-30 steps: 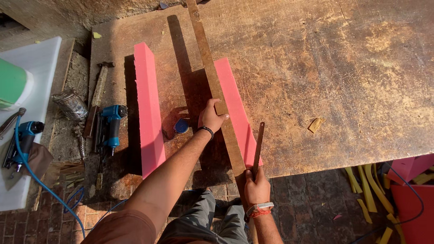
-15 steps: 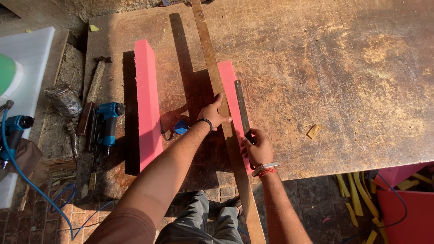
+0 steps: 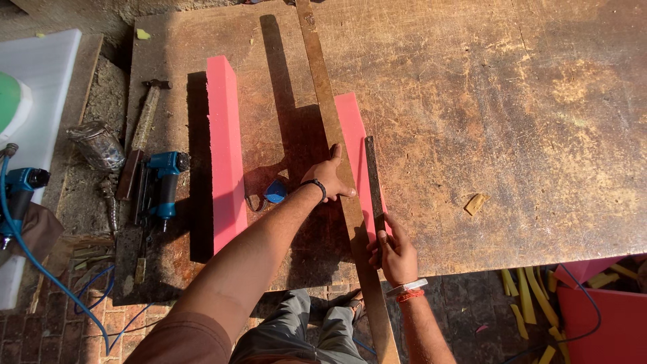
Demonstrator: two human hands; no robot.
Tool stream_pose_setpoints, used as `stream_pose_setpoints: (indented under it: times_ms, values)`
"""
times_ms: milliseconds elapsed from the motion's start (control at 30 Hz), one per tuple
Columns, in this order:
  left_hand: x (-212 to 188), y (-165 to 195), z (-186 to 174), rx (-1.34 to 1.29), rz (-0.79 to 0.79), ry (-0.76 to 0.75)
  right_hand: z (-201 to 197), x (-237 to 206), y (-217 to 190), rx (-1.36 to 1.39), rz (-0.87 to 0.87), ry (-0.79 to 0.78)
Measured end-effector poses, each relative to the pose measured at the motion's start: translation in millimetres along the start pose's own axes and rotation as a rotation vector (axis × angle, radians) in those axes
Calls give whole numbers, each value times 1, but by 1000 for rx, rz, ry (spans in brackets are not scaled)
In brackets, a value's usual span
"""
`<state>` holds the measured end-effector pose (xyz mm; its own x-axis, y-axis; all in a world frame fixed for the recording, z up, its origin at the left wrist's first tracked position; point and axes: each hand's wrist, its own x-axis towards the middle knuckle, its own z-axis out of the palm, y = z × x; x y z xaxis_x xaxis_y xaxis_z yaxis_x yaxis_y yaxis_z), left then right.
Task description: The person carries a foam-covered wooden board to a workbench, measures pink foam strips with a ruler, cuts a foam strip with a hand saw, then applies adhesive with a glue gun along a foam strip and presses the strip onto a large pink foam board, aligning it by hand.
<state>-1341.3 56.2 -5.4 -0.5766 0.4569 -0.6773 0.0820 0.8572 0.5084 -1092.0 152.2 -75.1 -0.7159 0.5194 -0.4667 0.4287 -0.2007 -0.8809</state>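
Hands on pink foam strip (image 3: 352, 145): left hand (image 3: 328, 176) flat, unclenched on wooden straightedge (image 3: 331, 128), right hand (image 3: 393, 253) gripping blade (image 3: 373, 182).

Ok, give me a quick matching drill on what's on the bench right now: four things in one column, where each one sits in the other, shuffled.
Things:
1. left hand
2. right hand
3. blue nail gun
4. hammer

Places:
A. lying at the bench's left edge, head pointing away from the person
B. pressing down on the long wooden straightedge
C. holding a dark blade laid on the pink foam strip
D. resting left of the upright pink foam block, just below the hammer

Pairs: 1-B, 2-C, 3-D, 4-A
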Motion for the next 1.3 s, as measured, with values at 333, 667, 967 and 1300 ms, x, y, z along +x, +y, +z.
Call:
stream_pose_setpoints:
  times_ms: [333, 667, 967, 1300]
  values:
    - [6, 0, -2, 85, 9, -8, -17, -20, -1, -486, -312, 30]
    - [21, 1, 1, 272, -44, -18, 12, 59, -36, -1257, -538, 19]
    - [19, 2, -2, 417, 46, 91, 55, 157, -83, -1397, -801, 171]
    - [3, 8, -10, 146, 11, 23, 79, 202, -115, -1363, -926, 107]
